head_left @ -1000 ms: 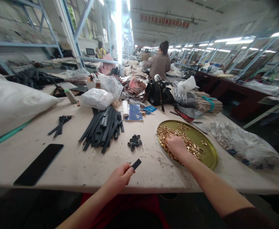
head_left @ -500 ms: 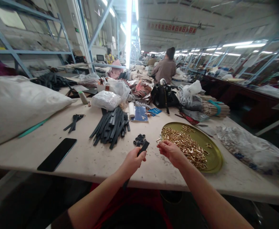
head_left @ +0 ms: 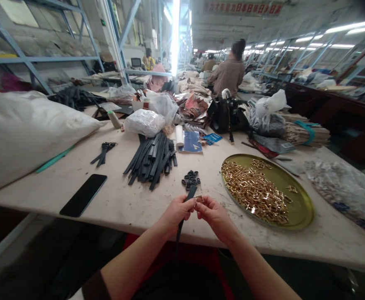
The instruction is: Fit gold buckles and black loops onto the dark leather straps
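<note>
My left hand (head_left: 180,211) is closed on a dark strap (head_left: 191,193), whose top end sticks up past the thumb while the rest hangs below the table edge. Right beside it, my right hand (head_left: 212,214) pinches a small gold buckle (head_left: 198,199) close to the strap; whether the two are joined is hidden by the fingers. Just beyond the hands lies a small heap of black loops (head_left: 190,180). To the right, many gold buckles (head_left: 254,191) fill much of a round gold-coloured tray (head_left: 304,212).
A pile of dark straps (head_left: 152,160) lies left of the loops. Farther left are a phone (head_left: 84,195), a few joined straps (head_left: 104,153) and a large white sack (head_left: 29,133). Plastic bags (head_left: 146,122), a black bag (head_left: 227,114) and a blue booklet (head_left: 191,141) sit behind.
My right hand has moved left, away from the tray, bringing the buckle up to the strap in my left hand. The view has shifted slightly.
</note>
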Motion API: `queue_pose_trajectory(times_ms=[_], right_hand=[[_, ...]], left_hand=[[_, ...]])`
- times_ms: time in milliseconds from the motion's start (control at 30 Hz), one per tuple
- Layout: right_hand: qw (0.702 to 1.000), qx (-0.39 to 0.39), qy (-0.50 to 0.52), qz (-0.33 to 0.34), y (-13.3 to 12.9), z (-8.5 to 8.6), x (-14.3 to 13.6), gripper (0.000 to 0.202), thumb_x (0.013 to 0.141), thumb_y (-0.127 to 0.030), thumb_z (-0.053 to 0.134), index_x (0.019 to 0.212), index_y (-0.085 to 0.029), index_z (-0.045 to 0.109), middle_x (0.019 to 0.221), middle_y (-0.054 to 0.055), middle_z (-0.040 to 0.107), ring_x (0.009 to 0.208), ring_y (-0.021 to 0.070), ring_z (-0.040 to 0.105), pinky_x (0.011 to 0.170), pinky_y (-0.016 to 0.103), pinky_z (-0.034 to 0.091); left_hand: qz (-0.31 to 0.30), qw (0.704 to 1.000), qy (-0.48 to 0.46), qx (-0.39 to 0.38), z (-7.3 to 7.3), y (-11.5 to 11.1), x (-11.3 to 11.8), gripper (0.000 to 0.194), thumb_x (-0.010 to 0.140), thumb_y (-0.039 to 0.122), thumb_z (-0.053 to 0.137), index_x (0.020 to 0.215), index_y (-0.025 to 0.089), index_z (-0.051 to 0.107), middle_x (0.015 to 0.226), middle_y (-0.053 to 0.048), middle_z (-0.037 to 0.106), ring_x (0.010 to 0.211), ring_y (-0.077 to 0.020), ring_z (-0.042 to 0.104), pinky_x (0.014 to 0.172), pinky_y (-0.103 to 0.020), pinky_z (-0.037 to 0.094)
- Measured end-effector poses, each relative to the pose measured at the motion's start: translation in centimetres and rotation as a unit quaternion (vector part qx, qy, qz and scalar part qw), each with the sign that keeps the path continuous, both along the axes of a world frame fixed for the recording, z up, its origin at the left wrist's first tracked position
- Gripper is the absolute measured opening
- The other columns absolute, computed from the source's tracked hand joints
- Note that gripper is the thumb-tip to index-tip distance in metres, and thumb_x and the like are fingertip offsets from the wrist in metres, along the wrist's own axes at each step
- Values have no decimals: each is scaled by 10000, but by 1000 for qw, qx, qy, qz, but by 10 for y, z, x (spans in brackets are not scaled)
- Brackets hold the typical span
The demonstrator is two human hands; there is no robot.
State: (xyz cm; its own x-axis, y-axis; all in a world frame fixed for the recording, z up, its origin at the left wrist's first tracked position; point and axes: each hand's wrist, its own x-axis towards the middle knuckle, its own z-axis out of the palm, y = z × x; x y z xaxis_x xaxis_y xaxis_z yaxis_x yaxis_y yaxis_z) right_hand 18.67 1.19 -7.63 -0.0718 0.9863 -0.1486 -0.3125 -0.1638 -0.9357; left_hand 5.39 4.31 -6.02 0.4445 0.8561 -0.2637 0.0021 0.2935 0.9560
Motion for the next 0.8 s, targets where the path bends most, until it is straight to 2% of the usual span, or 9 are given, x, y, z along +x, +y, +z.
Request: queue_pose_trajectory(times_ms=[167,267,333,467,567,667,733,800], right_hand=[[994,41,-103,-6,4,0,2,230,669,-359,682,746,-176,566,632,-31,551,544,96,475,551,257,381],[986,89,-138,-23,6,-3,0,197,706,-354,649,780,-192,566,679,-24,558,576,106,488,578,266,398],[982,105,-154,-37,7,-5,-2,192,726,-360,630,807,-198,566,708,-18,561,596,111,494,589,265,403],[981,87,-172,1,7,-6,-5,257,768,-442,559,778,-184,563,621,-23,523,562,113,468,564,259,382],[975,88,-200,25,4,-3,-6,301,800,-475,494,738,-183,533,557,-37,465,536,112,429,539,254,355],[962,109,-247,36,0,3,-6,295,817,-456,470,691,-191,498,553,-39,437,529,112,403,517,250,330],[955,130,-263,43,-3,4,-6,281,830,-429,455,677,-195,480,566,-35,434,542,114,398,524,251,326],[953,151,-262,38,-7,3,-7,266,838,-408,445,677,-198,468,586,-32,436,560,117,401,539,254,328]], left_hand=[[11,989,108,102,-1,9,-1,249,723,387,504,654,148,480,528,59,393,468,-64,328,430,-204,232],[8,991,100,89,-2,9,-1,221,737,363,464,668,153,468,524,69,340,475,-67,295,433,-204,221],[31,988,109,105,-4,7,0,204,741,347,454,671,155,461,539,67,341,491,-71,304,446,-204,235],[86,963,151,204,-5,1,0,176,751,310,454,665,158,470,567,55,400,538,-84,359,493,-205,274],[86,959,155,220,-4,0,-2,157,754,287,446,658,162,461,557,58,401,531,-83,359,492,-206,272],[50,976,116,179,-3,2,-5,208,760,333,467,643,162,448,545,62,372,509,-73,329,467,-203,250],[21,995,43,92,-1,2,-5,249,758,394,486,667,167,439,522,75,335,461,-59,282,424,-200,209],[-6,999,-40,-19,0,1,-4,257,739,408,512,687,171,428,494,92,294,414,-46,214,388,-201,151]])
